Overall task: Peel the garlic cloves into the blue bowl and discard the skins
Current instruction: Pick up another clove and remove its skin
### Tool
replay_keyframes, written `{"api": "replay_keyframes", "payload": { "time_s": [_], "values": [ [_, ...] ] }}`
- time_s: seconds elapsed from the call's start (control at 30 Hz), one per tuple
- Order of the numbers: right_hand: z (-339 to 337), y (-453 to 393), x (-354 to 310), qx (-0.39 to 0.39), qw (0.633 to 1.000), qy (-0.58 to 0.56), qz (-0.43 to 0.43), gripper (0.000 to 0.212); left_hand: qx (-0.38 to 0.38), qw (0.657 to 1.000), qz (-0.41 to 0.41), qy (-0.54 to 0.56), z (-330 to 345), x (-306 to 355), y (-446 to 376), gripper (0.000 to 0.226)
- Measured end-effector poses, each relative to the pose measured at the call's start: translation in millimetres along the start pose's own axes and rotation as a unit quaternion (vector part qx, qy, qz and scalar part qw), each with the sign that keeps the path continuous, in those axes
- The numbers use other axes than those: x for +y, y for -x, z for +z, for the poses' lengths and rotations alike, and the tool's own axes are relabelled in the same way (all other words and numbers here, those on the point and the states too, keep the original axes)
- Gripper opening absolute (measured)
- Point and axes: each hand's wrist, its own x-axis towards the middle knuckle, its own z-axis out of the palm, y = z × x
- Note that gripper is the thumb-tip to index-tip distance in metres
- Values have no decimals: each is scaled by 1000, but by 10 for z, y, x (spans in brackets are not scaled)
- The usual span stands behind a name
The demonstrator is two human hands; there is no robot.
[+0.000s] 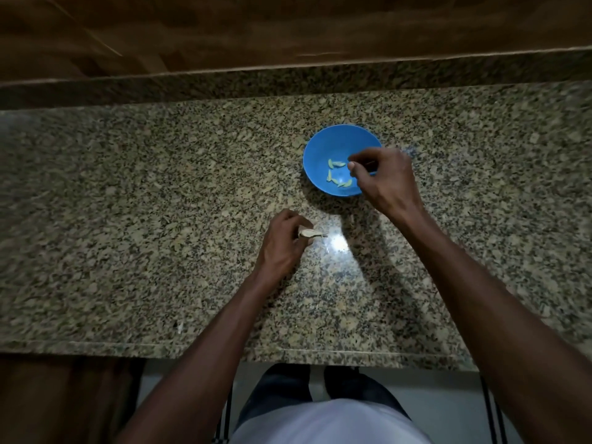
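At a speckled granite surface [160, 203] with open room on both sides and its near edge just ahead of the person, a light plastic blue bowl [323, 149] (likely to skid if nudged) holds several peeled garlic cloves [337, 164]. The right hand [382, 177] hovers over the bowl, fingertips pinched, its contents too small to tell. The left hand [283, 241] pinches papery, featherweight skins [311, 233] just above the surface, best held at their bunched end.

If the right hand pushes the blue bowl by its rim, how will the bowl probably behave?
The bowl looks like thin plastic and holds only a few cloves, so it is probably light. On the glossy counter it would likely slide easily. A push on the rim by the right hand may tip it.
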Motion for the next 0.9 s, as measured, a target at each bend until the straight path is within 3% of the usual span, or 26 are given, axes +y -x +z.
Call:
{"api": "replay_keyframes", "payload": {
  "time_s": [0.13,0.23,0.37,0.63,0.9],
  "values": [
    [-14,591,38,-48,985,-142,89,16,40,990,-74,110,-80,81,127,16],
    [216,1005,111,-116,953,-234,154,18,55,941,-171,285,-130,233,290,16],
    [507,1163,104,-158,904,-353,184,31,74,895,-219,383,-140,368,425,19],
    [519,1107,23,-142,881,-416,175,24,90,861,-240,440,-200,446,443,17],
    [504,1081,116,-154,888,-401,163,22,32,863,-253,436,-256,441,406,22]
  ]
}}
